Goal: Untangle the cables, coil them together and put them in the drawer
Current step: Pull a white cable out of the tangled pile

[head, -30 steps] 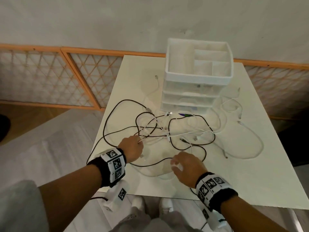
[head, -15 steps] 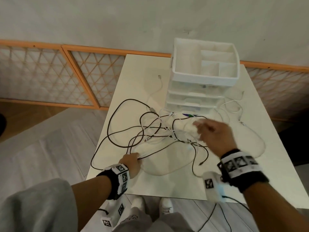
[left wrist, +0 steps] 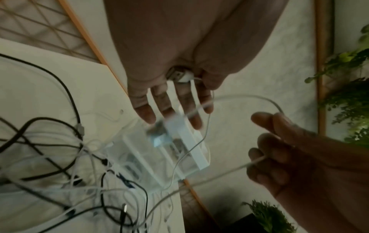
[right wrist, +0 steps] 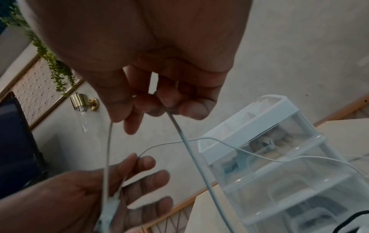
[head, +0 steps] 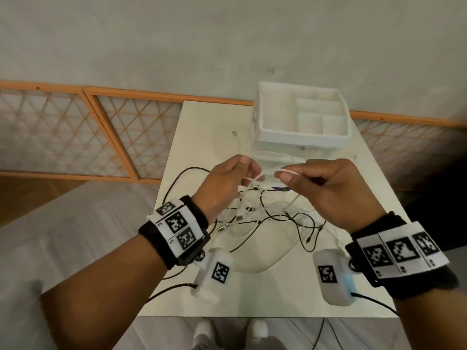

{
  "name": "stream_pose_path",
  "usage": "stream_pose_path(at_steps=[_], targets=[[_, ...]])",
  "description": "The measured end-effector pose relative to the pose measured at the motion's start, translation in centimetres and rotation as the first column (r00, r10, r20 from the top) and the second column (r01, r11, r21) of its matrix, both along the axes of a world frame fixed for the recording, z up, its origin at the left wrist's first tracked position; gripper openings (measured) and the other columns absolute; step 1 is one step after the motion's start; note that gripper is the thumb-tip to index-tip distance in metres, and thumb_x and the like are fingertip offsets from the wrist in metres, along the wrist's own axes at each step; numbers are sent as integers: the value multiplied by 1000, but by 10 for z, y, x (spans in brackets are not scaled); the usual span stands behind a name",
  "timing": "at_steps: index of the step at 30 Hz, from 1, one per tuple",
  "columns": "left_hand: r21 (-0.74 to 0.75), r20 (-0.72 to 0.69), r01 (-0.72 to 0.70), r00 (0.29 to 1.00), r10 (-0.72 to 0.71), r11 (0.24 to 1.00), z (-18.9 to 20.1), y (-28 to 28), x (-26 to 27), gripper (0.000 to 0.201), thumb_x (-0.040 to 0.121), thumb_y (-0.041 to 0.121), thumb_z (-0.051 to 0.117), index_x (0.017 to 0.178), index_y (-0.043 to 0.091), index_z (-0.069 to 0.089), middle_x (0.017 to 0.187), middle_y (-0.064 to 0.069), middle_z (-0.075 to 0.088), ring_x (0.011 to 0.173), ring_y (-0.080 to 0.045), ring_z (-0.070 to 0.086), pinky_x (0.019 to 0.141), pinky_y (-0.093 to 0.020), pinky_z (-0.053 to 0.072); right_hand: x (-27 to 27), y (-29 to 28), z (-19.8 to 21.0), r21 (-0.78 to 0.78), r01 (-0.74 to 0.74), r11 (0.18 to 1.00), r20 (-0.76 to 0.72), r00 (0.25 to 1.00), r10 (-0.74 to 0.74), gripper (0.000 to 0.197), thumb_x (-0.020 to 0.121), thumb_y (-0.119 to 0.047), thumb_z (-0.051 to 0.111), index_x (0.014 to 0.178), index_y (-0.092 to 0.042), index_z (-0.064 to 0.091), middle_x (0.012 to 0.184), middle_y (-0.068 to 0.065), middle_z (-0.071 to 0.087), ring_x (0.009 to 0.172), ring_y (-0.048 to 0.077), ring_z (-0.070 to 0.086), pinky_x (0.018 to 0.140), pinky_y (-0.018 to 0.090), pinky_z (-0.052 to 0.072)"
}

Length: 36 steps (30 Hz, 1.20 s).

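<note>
White tabletop nearest, then the left hand and right hand raised close together, each pinching one white cable above the still-knotted black-and-white cable tangle, beyond it the closed drawer unit; coiling and stowing apparently remain.

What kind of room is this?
Probably a room in a home or small studio: a white table by a plain wall, a gold wall lamp, hanging green plants and an orange lattice screen.
</note>
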<state>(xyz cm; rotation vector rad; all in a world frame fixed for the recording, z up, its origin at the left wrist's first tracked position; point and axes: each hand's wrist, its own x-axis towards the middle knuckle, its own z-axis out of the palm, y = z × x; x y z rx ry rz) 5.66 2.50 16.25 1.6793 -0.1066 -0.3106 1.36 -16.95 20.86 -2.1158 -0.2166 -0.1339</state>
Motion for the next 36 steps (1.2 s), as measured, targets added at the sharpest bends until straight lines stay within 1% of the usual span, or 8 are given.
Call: stream_pose_path(at_steps=[3,7,12,18,24,28,33,36], targets=[[-86,-78,114,990,-120,990,-7,-6,-11,36,106,34,34,90,14,59,62,-4,59,70,-20,55,75,-37,40,7,-5,5,22,34,999,13,999,-34,13,86,-30,73,96,-25,80,85,3,77,81,21,70,73,24,55],[-230,-225,100,962,-153,968,-10,-8,-14,38,104,39,38,79,14,50,58,1,35,51,-17,39,55,-29,40,15,-19,8,72,136,988,19,990,-137,10,86,-24,74,94,-23,81,89,-11,78,89,1,71,83,16,54],[-251,-77,54,994,-76,966,26,-13,4,40,92,48,54,66,23,36,57,7,26,48,-12,17,42,-20,20,27,-51,-37,21,317,948,-24,948,-317,17,88,-26,71,72,-26,75,60,-9,69,51,2,56,53,16,47],[-530,-48,-200,977,206,824,73,-12,29,34,97,22,54,66,27,41,52,9,21,41,-8,14,37,-19,14,8,-104,-159,-484,117,867,-473,799,-371,21,93,-22,54,78,-26,67,96,8,75,95,31,69,88,35,52],[-59,-54,-195,980,192,979,28,-59,19,28,103,38,43,102,14,58,84,1,76,38,-11,31,43,-24,29,30,-79,-52,-101,110,989,-79,990,-119,15,96,-24,47,90,-31,59,74,-8,69,67,13,65,68,32,53],[24,-69,-5,998,7,1000,0,-109,17,31,105,36,37,102,16,61,96,-3,77,39,-14,36,45,-25,33,35,-60,21,179,-46,983,139,990,21,16,98,-2,50,100,-13,60,85,5,70,77,20,68,74,32,59],[234,-180,160,976,-119,959,-51,-113,9,44,105,38,32,74,15,54,66,-1,65,39,-12,36,45,-25,31,40,-89,31,442,109,891,247,939,-237,21,95,3,52,96,-13,65,83,5,70,69,18,62,66,29,54],[495,-240,269,956,-168,826,-84,-84,5,47,105,38,29,79,12,57,67,1,65,44,-13,43,47,-24,37,45,-118,22,489,267,831,257,866,-429,26,97,-2,51,93,-23,65,83,0,66,60,12,56,58,26,50]])
